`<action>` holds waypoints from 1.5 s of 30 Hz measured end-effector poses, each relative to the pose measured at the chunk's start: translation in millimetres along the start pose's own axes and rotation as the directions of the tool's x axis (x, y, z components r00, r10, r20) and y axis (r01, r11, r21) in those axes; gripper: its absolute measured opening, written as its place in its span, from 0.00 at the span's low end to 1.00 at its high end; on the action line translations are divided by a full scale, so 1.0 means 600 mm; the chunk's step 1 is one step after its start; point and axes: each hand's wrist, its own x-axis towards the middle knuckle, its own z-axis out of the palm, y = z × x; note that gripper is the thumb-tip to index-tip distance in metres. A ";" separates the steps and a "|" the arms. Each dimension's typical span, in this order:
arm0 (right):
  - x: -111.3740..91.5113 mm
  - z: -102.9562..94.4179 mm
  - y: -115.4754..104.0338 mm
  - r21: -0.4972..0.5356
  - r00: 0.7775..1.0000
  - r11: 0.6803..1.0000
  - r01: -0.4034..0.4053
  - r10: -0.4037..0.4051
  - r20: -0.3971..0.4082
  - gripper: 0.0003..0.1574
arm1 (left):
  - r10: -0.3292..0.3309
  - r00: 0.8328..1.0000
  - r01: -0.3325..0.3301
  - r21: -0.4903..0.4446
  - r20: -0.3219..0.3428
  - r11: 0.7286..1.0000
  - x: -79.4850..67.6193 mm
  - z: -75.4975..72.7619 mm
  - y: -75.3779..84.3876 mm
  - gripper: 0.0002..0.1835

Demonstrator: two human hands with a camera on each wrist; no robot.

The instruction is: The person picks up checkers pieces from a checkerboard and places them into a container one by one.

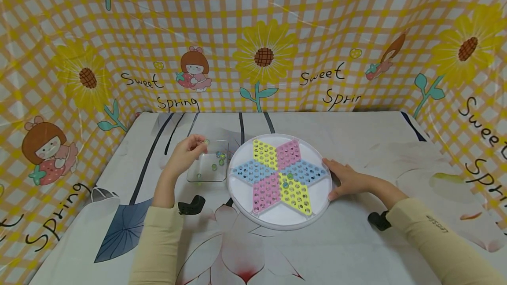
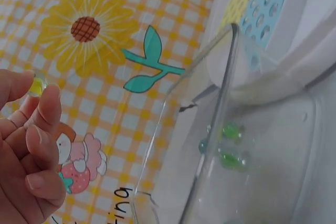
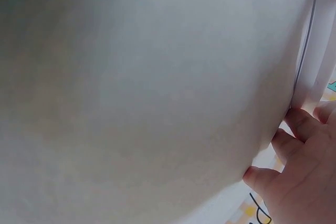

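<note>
Between thumb and fingertips, my left hand [image 1: 187, 152] pinches a clear marble [image 2: 37, 85] with a yellow-green core. This hand is over the left side of a clear plastic box [image 1: 207, 181], which holds several green and blue marbles [image 1: 214, 167]. To the box's right lies a round white Chinese checkers board [image 1: 241, 203] with a pink, yellow and blue star of holes. Two marbles [image 1: 285, 184] sit in its lower yellow section. On the board's right rim, my right hand [image 1: 348, 180] rests with thumb and fingers spread, fingertips touching the edge.
A white cloth [image 1: 336, 250] printed with flowers and dark lines covers the table. Behind and at both sides hangs a yellow checked curtain [image 1: 222, 16] with sunflowers. Black straps [image 1: 192, 206] show at both wrists.
</note>
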 end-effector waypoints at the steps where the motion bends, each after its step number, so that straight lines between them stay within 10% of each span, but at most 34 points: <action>1: 0.000 0.000 0.000 0.001 1.000 1.000 0.003 -0.003 -0.001 0.73 | -0.006 1.000 0.006 0.002 -0.006 1.000 -0.001 -0.002 -0.003 0.13; 20: 0.004 0.000 0.000 0.000 1.000 1.000 -0.019 0.019 0.000 0.74 | -0.144 0.990 0.144 0.068 -0.003 0.987 -0.016 -0.009 -0.058 0.14; 45: 0.005 0.000 0.006 -0.007 1.000 1.000 -0.009 0.009 0.011 0.74 | -0.112 0.990 0.113 -0.009 0.086 0.994 -0.010 0.020 -0.030 0.16</action>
